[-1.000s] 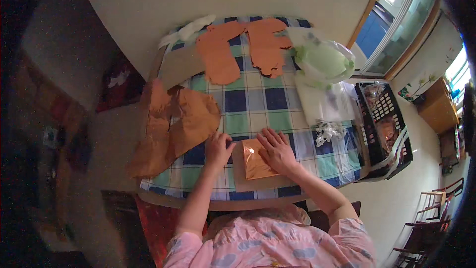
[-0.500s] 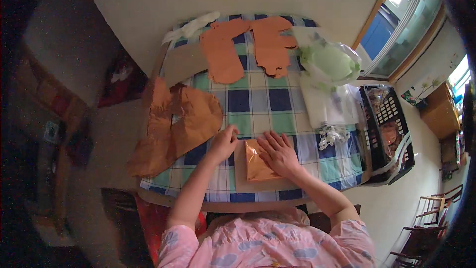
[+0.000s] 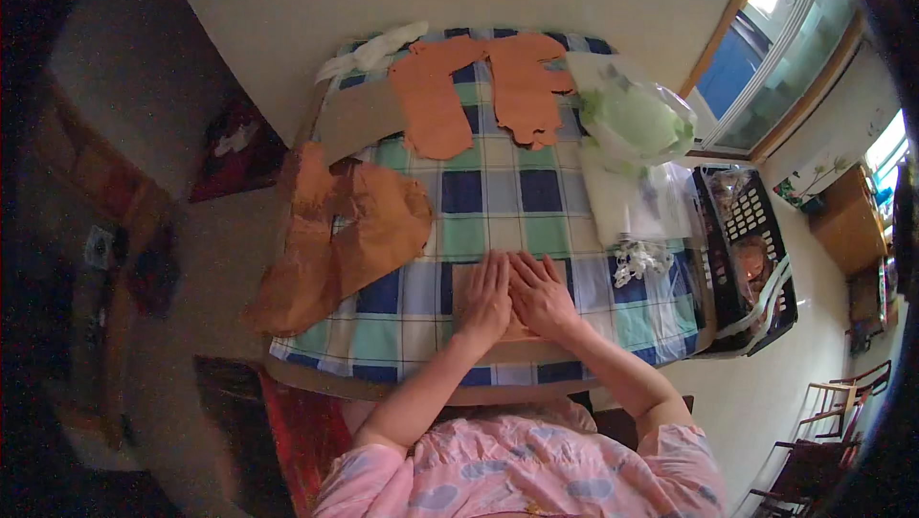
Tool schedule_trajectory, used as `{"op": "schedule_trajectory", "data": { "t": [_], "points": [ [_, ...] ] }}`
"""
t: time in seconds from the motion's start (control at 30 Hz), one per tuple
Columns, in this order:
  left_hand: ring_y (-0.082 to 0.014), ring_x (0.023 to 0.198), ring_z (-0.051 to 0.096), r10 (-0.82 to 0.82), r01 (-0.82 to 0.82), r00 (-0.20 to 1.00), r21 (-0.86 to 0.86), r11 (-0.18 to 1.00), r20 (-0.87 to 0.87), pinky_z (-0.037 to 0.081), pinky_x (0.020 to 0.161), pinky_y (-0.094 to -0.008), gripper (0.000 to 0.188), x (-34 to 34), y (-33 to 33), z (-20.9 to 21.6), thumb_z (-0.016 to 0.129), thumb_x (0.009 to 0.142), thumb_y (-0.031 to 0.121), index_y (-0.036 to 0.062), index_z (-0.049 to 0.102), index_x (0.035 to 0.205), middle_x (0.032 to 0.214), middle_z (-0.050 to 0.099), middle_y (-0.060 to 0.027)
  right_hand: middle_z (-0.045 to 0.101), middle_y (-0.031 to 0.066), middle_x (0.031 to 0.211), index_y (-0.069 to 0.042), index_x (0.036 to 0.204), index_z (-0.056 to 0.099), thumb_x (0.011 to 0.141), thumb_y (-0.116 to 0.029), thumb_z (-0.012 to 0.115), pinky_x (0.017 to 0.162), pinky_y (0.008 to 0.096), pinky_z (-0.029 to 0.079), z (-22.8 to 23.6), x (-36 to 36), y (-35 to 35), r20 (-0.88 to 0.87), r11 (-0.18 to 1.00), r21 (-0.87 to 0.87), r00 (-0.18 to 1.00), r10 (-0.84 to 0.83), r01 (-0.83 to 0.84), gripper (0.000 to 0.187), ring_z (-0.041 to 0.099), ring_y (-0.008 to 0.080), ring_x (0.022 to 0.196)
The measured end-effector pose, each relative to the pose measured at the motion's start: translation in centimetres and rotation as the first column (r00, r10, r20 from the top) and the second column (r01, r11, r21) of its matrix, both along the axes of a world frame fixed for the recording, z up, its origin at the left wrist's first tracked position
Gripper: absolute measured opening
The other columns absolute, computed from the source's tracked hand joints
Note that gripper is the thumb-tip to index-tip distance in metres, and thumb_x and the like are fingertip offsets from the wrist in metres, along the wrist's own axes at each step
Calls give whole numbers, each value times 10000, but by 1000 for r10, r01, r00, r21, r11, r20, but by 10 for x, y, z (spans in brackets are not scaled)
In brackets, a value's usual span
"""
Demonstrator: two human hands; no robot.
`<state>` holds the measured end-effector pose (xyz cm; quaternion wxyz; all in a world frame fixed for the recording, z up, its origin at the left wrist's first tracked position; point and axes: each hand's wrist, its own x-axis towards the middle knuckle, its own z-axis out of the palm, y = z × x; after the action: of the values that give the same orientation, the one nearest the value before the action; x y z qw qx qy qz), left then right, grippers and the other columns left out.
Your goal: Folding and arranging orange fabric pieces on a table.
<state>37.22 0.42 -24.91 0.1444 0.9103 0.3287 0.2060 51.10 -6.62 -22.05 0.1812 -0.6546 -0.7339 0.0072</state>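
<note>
My left hand [image 3: 486, 301] and my right hand [image 3: 542, 300] lie side by side, fingers stretched out flat, over a folded shiny orange packet [image 3: 521, 328]. Most of the packet is hidden under the palms; a bit of it shows between the wrists. It rests on a flat tan board [image 3: 522, 353] close to the near table edge. The fingertips reach past the far side of the packet, and the hands nearly touch each other. Neither hand grips anything.
A checked cloth [image 3: 479, 183] covers the table. A crumpled brown-orange sheet [image 3: 373, 221] lies left; two orange cut-out pieces [image 3: 436, 101] lie farther back. On the right are a plastic bag with pale green contents [image 3: 637, 121], white strings [image 3: 641, 261] and a black crate [image 3: 751, 259].
My left hand has moved right, from the cloth beside the packet onto the packet, flattening next to the right hand. The right hand stays nearly in place.
</note>
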Motion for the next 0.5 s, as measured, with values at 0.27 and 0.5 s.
{"op": "schedule_trajectory", "data": {
  "t": [0.27,0.5],
  "points": [
    [-316,1401,234,90,-77,974,72,994,-207,179,1124,-532,587,-40,-41,21,523,888,284,-31,399,1367,1459,346,-185,405,118,1441,-64,1387,413,893,-215,512,1125,484,207,-4,3,0,-22,999,-31,1000,-21,20,526,319,302,1368],
    [-280,1383,292,11,-7,995,46,999,-100,194,1129,-493,514,-14,-20,48,495,890,190,-28,422,1349,1445,376,-171,398,126,1445,-60,1386,412,916,-236,475,1132,484,194,-5,4,-1,-9,999,-39,1000,-30,30,506,310,300,1374]
  ]
}}
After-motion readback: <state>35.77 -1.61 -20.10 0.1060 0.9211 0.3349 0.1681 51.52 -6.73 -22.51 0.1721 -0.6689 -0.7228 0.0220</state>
